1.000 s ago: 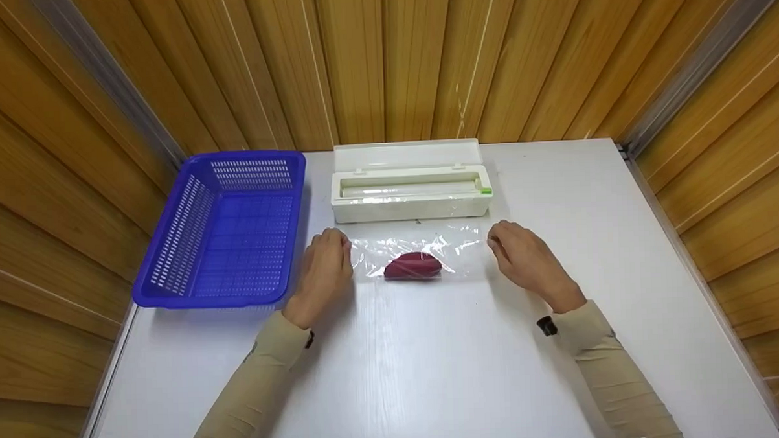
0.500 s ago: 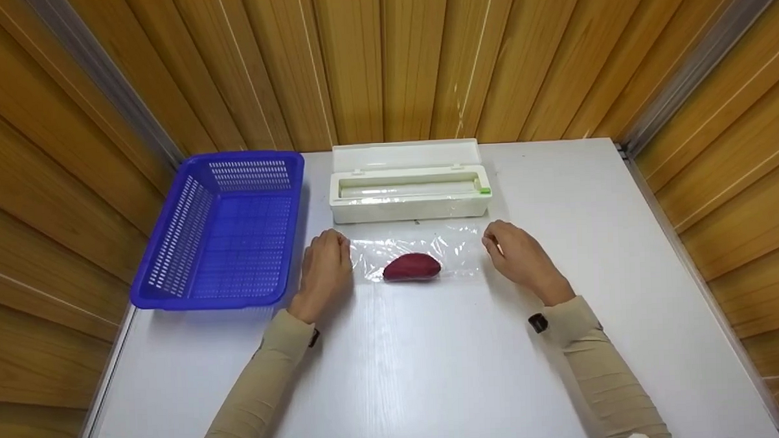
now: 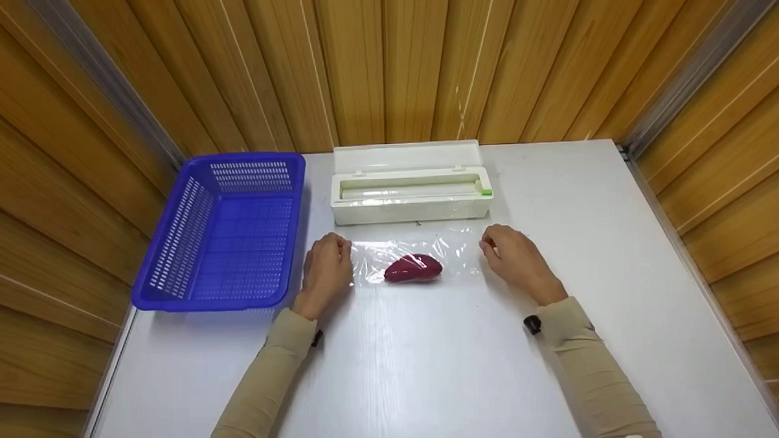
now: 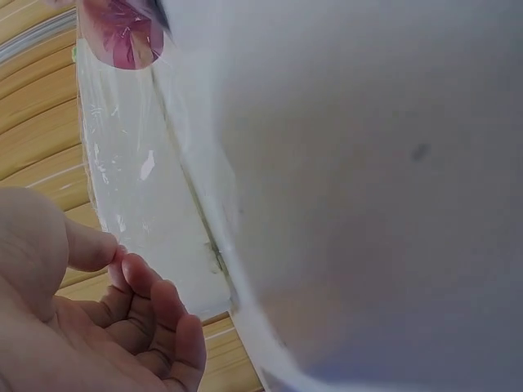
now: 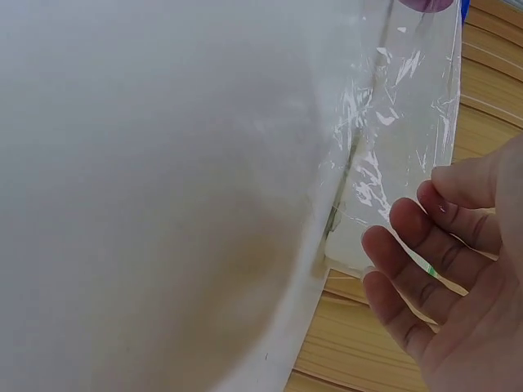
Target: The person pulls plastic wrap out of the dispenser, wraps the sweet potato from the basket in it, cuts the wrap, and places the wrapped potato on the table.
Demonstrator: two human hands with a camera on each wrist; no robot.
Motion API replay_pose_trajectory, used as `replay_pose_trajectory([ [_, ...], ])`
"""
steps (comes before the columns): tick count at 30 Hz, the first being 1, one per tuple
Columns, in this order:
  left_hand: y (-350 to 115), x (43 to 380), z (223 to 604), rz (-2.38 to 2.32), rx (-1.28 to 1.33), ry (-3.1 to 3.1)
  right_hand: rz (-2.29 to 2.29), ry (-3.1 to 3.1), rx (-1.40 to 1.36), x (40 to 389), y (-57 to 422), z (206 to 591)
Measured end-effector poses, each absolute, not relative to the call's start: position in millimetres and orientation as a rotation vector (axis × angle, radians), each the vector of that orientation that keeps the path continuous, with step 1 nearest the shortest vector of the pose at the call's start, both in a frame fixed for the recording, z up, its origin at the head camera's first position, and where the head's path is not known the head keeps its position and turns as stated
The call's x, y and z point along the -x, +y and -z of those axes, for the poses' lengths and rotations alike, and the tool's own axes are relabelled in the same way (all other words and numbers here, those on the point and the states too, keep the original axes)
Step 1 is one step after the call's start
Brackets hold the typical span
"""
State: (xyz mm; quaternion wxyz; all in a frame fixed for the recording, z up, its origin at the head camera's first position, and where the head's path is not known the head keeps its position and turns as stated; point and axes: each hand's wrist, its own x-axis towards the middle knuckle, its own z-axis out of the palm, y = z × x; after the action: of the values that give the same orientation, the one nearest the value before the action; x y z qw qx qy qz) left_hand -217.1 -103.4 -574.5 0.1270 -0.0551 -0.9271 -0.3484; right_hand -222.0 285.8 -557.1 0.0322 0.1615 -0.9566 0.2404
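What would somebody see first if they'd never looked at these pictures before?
Probably the big blue basket on the left of the white table. Then perhaps the dark-red thing in the middle, seen through clear film that the left hand and right hand pinch. Behind it sits an open white box.

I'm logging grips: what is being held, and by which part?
Thin, clear plastic film: the bare left hand pinches its left end, the bare right hand its right end.
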Motion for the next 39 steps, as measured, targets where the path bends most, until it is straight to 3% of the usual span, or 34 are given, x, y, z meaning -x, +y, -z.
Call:
replay_pose_trajectory([
  [39, -106, 215, 582, 0.980, 0.055, -2.840, -0.650, -2.970, -0.460, 222, 284, 573],
])
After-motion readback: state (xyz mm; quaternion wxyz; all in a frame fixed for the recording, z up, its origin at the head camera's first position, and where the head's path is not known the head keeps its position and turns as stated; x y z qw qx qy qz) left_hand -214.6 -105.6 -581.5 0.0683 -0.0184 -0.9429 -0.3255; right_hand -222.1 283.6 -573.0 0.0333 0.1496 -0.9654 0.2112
